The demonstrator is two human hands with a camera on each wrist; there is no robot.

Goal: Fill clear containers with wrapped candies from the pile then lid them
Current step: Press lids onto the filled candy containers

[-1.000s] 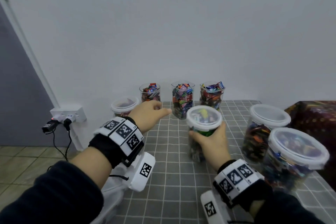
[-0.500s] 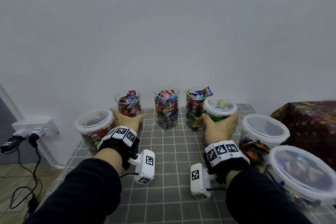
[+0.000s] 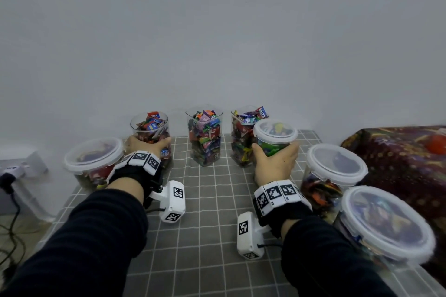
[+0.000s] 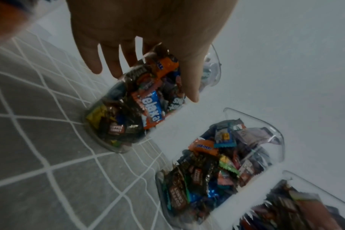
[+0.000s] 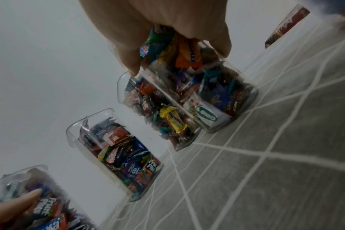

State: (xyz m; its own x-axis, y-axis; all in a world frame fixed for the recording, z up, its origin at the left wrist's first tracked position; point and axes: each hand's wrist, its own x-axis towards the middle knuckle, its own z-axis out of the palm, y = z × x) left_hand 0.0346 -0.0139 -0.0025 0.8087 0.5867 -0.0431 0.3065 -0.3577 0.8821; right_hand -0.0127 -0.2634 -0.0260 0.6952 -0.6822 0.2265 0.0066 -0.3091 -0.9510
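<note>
A person stands at a counter (image 3: pixel 212 236) covered by a gray grid cloth, both arms stretched forward in dark sleeves. The right hand (image 3: pixel 275 164) is clamped around a lidded jar (image 3: pixel 275 136) full of wrapped candies, thumb on its left side and fingers round its right; in the right wrist view its base seems to rest on the cloth. This jar sits just beside the rightmost of 3 uncovered jars lined along the wall. The left hand (image 3: pixel 147 146) wraps the leftmost of these, an open jar (image 3: pixel 149 125) heaped with candies, its thumb (image 4: pixel 189 80) pressed down the clear wall.

Judging by the scene, the step is parking the finished jar in the row and fetching the next one for a lid. To do it well, let the lidded jar settle flat before letting go, without nudging its overfull neighbor (image 3: pixel 242 137), whose wrappers stick above the rim. Draw the open jar back upright and level so nothing spills.

3 larger lidded tubs stand at the counter's edges, 1 left (image 3: pixel 93 157) and 2 right (image 3: pixel 336 166).
</note>
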